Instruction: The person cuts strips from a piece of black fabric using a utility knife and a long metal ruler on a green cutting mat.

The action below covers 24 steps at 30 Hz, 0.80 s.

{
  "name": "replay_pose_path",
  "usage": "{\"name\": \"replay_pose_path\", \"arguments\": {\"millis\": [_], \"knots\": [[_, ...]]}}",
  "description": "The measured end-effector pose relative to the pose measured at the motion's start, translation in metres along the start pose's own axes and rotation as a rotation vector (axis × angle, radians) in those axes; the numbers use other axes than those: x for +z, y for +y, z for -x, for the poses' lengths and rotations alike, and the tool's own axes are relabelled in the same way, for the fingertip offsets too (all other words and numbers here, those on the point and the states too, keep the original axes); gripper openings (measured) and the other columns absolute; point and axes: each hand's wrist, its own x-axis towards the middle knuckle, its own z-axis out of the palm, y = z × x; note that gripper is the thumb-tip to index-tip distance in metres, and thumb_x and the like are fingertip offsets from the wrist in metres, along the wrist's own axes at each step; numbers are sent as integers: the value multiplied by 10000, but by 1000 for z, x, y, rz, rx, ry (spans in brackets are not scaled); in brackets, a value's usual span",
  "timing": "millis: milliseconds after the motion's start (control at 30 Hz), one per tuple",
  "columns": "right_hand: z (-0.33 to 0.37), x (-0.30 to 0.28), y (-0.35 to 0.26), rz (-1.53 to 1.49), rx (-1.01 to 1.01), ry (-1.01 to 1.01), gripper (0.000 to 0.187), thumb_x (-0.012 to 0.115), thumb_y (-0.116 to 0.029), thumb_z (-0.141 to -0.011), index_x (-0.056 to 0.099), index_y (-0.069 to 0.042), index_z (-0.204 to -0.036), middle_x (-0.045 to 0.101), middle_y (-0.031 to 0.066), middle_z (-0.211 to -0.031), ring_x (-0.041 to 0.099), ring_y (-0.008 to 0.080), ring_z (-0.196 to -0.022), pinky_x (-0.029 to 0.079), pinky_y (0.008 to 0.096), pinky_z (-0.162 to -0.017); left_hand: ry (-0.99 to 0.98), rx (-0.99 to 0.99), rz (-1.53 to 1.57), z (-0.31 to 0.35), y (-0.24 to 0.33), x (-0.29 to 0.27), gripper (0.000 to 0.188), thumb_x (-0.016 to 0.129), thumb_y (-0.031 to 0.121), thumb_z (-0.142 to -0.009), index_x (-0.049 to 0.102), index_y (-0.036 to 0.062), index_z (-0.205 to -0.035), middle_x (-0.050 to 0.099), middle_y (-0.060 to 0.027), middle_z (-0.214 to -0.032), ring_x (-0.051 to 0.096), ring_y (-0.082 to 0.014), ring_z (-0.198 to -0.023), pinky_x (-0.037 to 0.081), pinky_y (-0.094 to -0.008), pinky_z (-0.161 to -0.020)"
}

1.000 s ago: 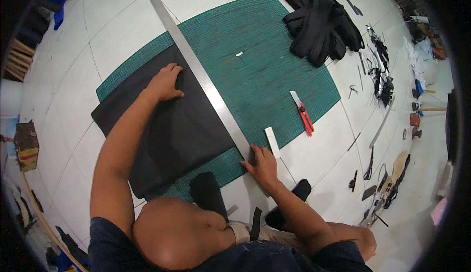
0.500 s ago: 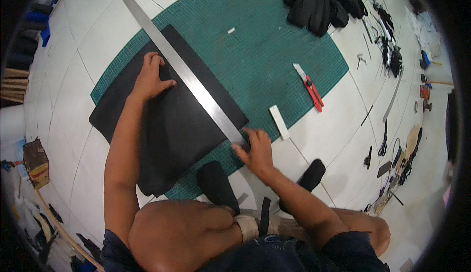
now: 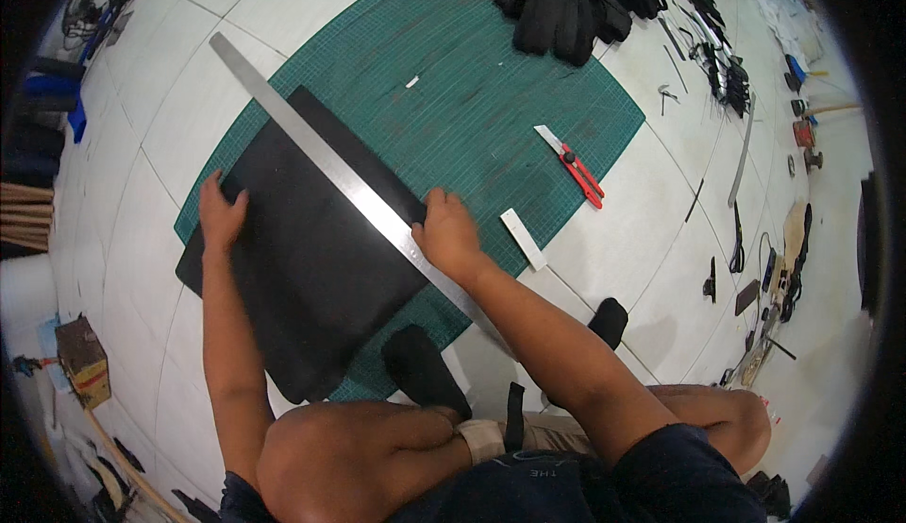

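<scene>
A wide black sheet of material [image 3: 293,240] lies on a green cutting mat [image 3: 453,70], overhanging its left side. Diagonally across the sheet rests a long steel ruler [image 3: 344,180], its far end past the mat. At the sheet's left edge is my left hand [image 3: 223,216], thumb and fingers apart, touching the material. My right hand [image 3: 451,235] is closed at the sheet's right edge, beside the ruler, with its thumb near the metal; the fingertips are partly hidden. The ruler's near end passes beneath my right forearm.
A red utility knife [image 3: 580,176] with its blade out and a white strip [image 3: 523,240] lie on the mat's right part. Black padded pieces [image 3: 566,8] are heaped at the far edge. Scraps and tools [image 3: 708,42] litter the right floor. My socked foot [image 3: 415,358] is close to the sheet.
My left hand has gone from beside the ruler to the sheet's left edge. My right hand has moved up from the ruler's near end to the sheet's right edge. The view has shifted slightly.
</scene>
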Motion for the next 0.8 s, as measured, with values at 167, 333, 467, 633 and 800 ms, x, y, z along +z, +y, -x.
{"name": "replay_pose_path", "arguments": {"millis": [167,333,467,633,800], "knots": [[6,7,12,41,36,-40,316,681,-155,-870,564,-7,-1123,640,191,-1033,609,398,-1062,495,503,-907,-240,-145,-88,4,-41,-1,731,755,328,-827,486,13,-1430,528,-227,-1413,495,-388,-1328,404,-460,-1107],[11,1,-5,109,-76,-77,273,661,-167,-884,601,3,-1090,652,235,-1121,626,410,-1062,496,510,-896,-294,-156,37,-12,-89,-17,626,720,305,-871,548,-26,-1373,601,-249,-1325,575,-373,-1254,432,-441,-1081],[3,-7,1,-58,94,-191,314,645,-195,-912,613,23,-1136,651,250,-1145,627,414,-1072,495,501,-930,-517,-350,321,-26,-88,-17,541,701,218,-879,578,-61,-1326,637,-242,-1281,630,-338,-1168,471,-407,-1021],[2,-7,11,-44,66,-170,338,625,-218,-941,609,38,-1161,657,262,-1127,636,425,-1057,507,487,-924,-440,-296,111,-28,-72,-8,502,718,228,-873,604,-66,-1263,674,-214,-1208,648,-317,-1122,487,-396,-979],[2,-7,9,-34,25,-160,338,611,-225,-958,615,41,-1166,663,265,-1128,640,426,-1061,511,484,-914,-423,-350,196,-22,-69,-15,525,735,264,-872,604,-60,-1263,671,-225,-1218,640,-330,-1145,476,-411,-995]]}}
